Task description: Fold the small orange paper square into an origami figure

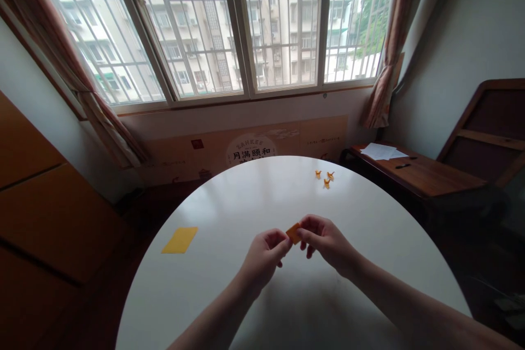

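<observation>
Head view. One round white table (229, 202), clock face laid on it, twelve at the far edge.

Item: folded orange paper (293, 233), small, tilted, held above the middle of the table.

Left hand (263, 256): thumb and forefinger together, clamped on the paper's left end; other fingers curled beneath, partly hidden.

Right hand (324, 239): thumb and forefinger clamped on the right end; remaining fingers curled, slightly apart at the tips.

Item: yellow sheet (179, 240), flat, at ten o'clock, well apart from the hands.

Items: three small folded figures (326, 183), orange-yellow, grouped near the rim between twelve and one.

Off the table: wooden side table (443, 175) at two, bearing white papers (379, 151); barred window (283, 38) at twelve.
</observation>
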The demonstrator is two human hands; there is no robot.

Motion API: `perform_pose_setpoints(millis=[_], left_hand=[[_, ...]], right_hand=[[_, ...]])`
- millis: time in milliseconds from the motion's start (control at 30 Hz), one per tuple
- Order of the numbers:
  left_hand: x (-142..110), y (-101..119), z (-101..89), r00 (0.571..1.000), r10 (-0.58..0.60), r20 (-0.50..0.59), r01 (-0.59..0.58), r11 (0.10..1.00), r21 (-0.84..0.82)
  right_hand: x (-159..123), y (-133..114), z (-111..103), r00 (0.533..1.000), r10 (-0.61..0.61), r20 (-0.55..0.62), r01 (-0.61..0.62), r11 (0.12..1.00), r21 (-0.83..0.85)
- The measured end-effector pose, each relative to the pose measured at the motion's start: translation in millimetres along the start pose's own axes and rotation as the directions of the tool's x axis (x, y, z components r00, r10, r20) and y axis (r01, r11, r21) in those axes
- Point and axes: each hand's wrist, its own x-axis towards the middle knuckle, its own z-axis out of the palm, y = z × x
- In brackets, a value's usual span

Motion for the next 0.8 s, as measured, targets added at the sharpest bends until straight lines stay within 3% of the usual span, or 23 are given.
perform_pose_setpoints(millis=[67,167,267,467,800], left_hand=[[-1.2,0.6,-1.0,0.994,0.103,-0.039,-0.099,0.992,0.084],[-6.5,5.3,-1.7,0.948,0.296,-0.118,-0.261,0.933,0.248],[-13.3,12.7,-1.4,0.909,0.404,-0.098,-0.342,0.862,0.375],[-20.3,22.2,0.0,0.876,0.480,-0.055,-0.411,0.800,0.438],[-21.2,23.5,1.5,0.864,0.499,-0.058,-0.436,0.802,0.408]], right_hand=[[-0.4,-2.6,-0.6,0.999,0.038,-0.016,-0.038,0.999,0.020],[-2.3,-5.7,1.0,0.994,0.105,-0.020,-0.104,0.994,0.039],[-5.5,-9.1,3.9,0.992,0.129,0.001,-0.129,0.991,0.041],[-11.1,-16.1,6.8,0.994,0.101,0.035,-0.102,0.994,0.026],[-12.6,-18.6,8.1,0.993,0.113,0.033,-0.114,0.992,0.044]])
